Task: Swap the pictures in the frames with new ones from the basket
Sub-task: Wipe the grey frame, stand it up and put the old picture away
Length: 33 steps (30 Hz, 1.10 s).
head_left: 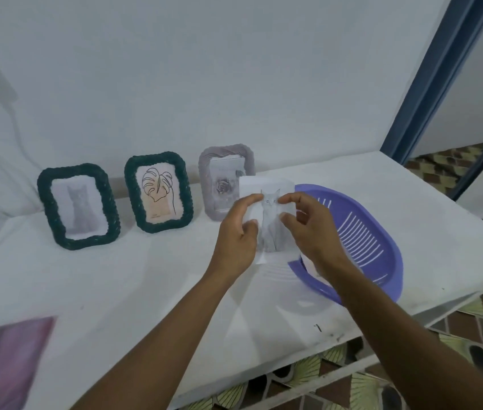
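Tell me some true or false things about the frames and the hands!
1. The left hand and right hand both hold a cat picture. True.
2. Three frames stand by the wall: the left green frame, the middle green frame and the grey frame. True.
3. The basket is red. False: it is purple.
4. The middle green frame shows a rose. False: it shows a leaf drawing; the rose is in the grey frame.
5. The pink picture lies in the basket. False: it lies on the white table.
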Available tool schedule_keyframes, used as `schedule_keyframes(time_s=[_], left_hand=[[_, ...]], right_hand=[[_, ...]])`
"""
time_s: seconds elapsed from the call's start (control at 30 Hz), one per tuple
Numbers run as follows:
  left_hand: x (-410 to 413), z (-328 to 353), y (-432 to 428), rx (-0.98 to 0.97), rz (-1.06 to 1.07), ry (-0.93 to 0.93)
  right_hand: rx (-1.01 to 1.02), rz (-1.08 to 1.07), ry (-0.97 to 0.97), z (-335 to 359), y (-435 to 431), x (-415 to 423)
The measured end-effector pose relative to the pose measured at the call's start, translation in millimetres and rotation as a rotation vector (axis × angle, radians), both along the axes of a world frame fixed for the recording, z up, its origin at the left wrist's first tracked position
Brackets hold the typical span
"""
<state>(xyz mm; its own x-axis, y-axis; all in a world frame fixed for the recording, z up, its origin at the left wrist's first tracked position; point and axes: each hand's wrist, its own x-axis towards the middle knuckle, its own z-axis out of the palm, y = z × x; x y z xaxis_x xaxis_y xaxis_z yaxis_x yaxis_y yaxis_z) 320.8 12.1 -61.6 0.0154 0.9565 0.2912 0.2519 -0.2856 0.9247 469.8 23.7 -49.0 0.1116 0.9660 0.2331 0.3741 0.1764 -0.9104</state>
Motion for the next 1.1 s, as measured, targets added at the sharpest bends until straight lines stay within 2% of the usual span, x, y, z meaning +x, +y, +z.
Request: schedule_keyframes(time_s=[0.13,0.23,0.3,0.37,0.53,0.83,1.0,1.1], left_hand=[[32,-2,4,-0.007,-0.091,0.059],[47,-13,9,0.045,-0.101,0.251],[52,-23,11,0.04,-0.029,0.388],[56,-33,12,-0.017,0.035,0.438],[61,-45,8,-0.171,0.023,0.369],[67,-49,5,-0.118,0.109,0.35],[67,-48,6,-0.116,0.125,0.385],[66,-50,6,-0.101,0.124,0.398]], right_hand=[[-0.077,-0.046,0.036,0,1,32],[-0.147,-0.015,0.008,-2,6,64],[-0.216,0.018,-0.059,-5,12,87],[-0.27,0.054,-0.185,-10,19,106],[-0.375,0.104,-0.472,-24,31,124],[-0.391,0.067,-0.565,-41,42,115],[-0.302,0.111,-0.865,-44,37,111],[-0.313,0.139,-0.929,-46,35,106]])
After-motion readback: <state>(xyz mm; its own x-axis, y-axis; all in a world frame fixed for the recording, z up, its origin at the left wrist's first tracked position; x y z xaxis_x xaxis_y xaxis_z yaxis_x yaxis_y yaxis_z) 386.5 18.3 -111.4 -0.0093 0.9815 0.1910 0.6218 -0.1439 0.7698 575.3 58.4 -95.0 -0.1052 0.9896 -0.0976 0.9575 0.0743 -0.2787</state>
